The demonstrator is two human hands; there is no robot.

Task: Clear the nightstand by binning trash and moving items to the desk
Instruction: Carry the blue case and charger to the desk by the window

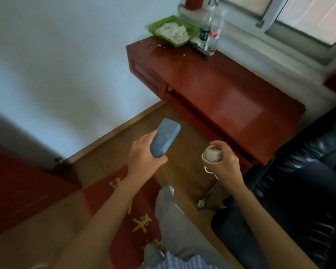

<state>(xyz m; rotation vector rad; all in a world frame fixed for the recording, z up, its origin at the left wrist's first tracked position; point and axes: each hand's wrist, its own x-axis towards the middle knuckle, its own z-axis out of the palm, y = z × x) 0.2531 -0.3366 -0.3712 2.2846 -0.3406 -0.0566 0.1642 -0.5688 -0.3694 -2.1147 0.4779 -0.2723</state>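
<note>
My left hand (144, 154) grips a blue rectangular case (164, 137) by its near end, holding it in the air above the wooden floor. My right hand (224, 161) holds a white charger block wrapped in its coiled white cable (211, 155), with a loop of cable hanging below the fingers. Both hands are short of the red-brown wooden desk (221, 88), which runs under the window. At the desk's far end stand a green tray (155, 29) of pale scraps and two clear plastic bottles (211, 33).
A black leather chair (308, 181) stands at the right, close to the desk's near end. A red mat with gold characters (124, 191) lies on the floor beneath me. Dark red furniture (17, 191) fills the left. Crumbs dot the desk near the tray.
</note>
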